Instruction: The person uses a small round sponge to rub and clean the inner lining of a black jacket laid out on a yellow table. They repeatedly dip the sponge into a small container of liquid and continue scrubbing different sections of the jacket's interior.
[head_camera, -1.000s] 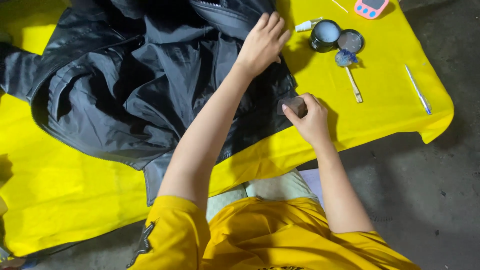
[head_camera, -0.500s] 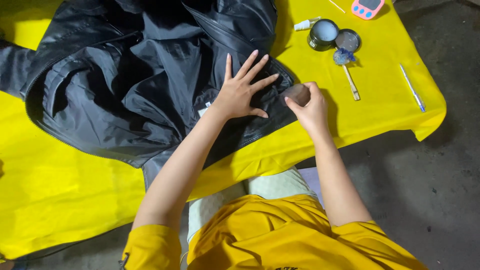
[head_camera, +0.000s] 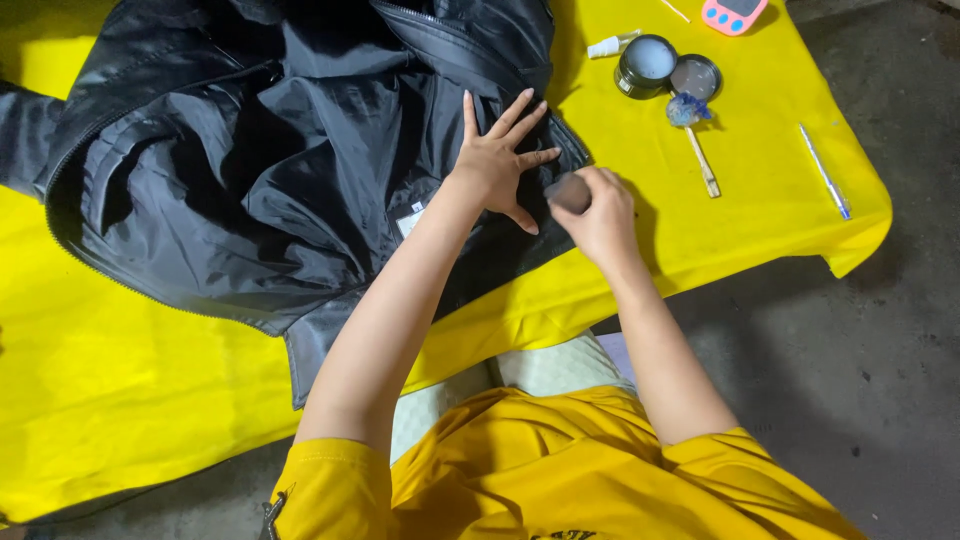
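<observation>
Since a second earlier, the left hand (head_camera: 497, 163) had come back from the far part of the black jacket (head_camera: 270, 170) and settled flat, fingers spread, on the cloth near the jacket's right edge. Meanwhile the right hand (head_camera: 598, 212) had shifted left from the yellow cover onto the jacket's edge, just beside the left thumb. It was closed around a small dark sponge (head_camera: 567, 193), whose end showed between the fingers and pressed against the jacket.

The jacket lay open across the worktop (head_camera: 120, 400), which was draped in yellow, with its lining up and a small white label (head_camera: 410, 221) showing near the left wrist. To the far right stood an open round tin (head_camera: 646, 64) with its lid (head_camera: 696, 76) just beside it. A small brush (head_camera: 694, 140) with a wooden handle lay near the lid, a white pen (head_camera: 824, 171) lay well to the right, and a pink device (head_camera: 735, 14) sat at the far edge. A small white tube (head_camera: 610, 44) lay left of the tin.
</observation>
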